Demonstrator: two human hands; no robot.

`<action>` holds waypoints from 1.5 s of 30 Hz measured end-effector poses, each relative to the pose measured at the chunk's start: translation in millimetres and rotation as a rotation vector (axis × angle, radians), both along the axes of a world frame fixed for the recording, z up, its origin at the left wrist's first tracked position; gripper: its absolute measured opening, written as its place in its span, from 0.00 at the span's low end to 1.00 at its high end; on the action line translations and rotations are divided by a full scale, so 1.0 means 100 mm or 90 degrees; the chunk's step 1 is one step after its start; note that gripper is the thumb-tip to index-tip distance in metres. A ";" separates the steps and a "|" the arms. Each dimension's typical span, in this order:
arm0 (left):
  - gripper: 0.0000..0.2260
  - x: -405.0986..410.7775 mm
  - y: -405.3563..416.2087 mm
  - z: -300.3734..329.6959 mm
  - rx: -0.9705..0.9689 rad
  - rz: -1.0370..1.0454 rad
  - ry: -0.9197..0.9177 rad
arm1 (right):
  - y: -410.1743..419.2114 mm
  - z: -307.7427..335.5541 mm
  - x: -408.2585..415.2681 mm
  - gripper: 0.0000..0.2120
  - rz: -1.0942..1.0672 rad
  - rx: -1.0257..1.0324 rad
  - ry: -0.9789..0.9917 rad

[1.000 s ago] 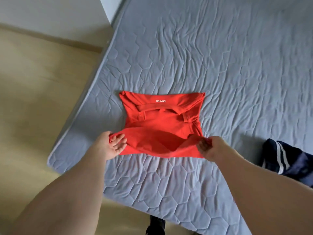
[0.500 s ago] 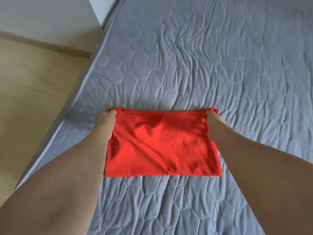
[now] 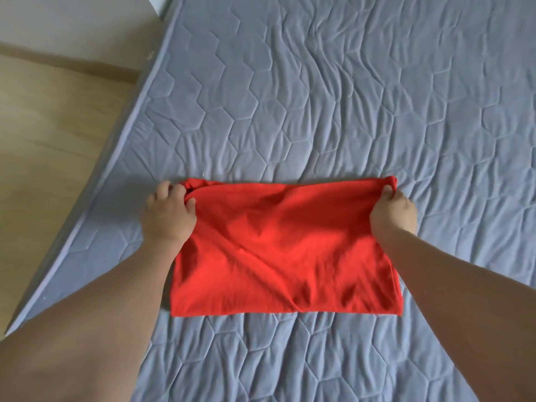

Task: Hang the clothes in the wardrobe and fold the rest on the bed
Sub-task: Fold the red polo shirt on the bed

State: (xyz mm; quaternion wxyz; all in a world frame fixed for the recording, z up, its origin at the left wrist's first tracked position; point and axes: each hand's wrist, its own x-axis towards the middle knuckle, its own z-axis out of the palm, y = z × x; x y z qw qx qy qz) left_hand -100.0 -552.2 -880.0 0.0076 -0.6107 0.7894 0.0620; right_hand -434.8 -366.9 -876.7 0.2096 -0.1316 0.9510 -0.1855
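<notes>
With both arms stretched forward, the left hand (image 3: 168, 214) has its fingers curled onto the far left corner of the red garment (image 3: 284, 253), bunching a little knot of cloth under the fingertips. Over on the other side, the right hand (image 3: 393, 211) pinches the far right corner, thumb and fingers closed on a small raised tuft of fabric. Between the two hands the garment's far edge runs nearly straight. The garment itself lies folded into a rough rectangle, flat on the bed (image 3: 348, 97), with soft creases running diagonally across it and its near edge closest to the camera. All around the garment spreads the grey quilted cover of the bed, wrinkled beyond the garment's far edge. To the left of the garment, past the bed's edge, is the wooden floor (image 3: 52, 146).
</notes>
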 end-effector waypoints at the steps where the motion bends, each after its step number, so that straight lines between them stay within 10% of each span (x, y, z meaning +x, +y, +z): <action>1: 0.11 0.04 0.02 0.03 -0.038 -0.043 -0.023 | 0.02 0.00 0.00 0.24 -0.006 -0.013 0.013; 10: 0.14 -0.10 -0.29 0.28 -0.037 0.105 -0.021 | -0.10 -0.05 -0.12 0.20 -0.069 -0.080 0.000; 17: 0.10 -0.05 -0.15 -0.23 -0.199 -0.339 0.008 | -0.18 -0.50 0.07 0.21 -0.009 -0.110 0.179; 29: 0.12 -0.44 -0.31 -0.30 -0.089 0.102 -0.098 | -0.27 -0.77 0.07 0.18 -0.053 -0.037 0.258; 32: 0.12 -0.68 -0.14 -0.24 -0.202 -0.065 0.034 | -0.28 -0.79 0.07 0.18 -0.060 -0.037 0.271; 35: 0.21 -0.60 0.06 -0.38 -0.062 -0.292 0.003 | -0.30 -0.80 0.05 0.19 -0.066 -0.028 0.275; 45: 0.28 -0.29 -0.26 -0.67 0.063 -0.071 -0.039 | -0.35 -0.87 0.00 0.19 -0.057 0.008 0.302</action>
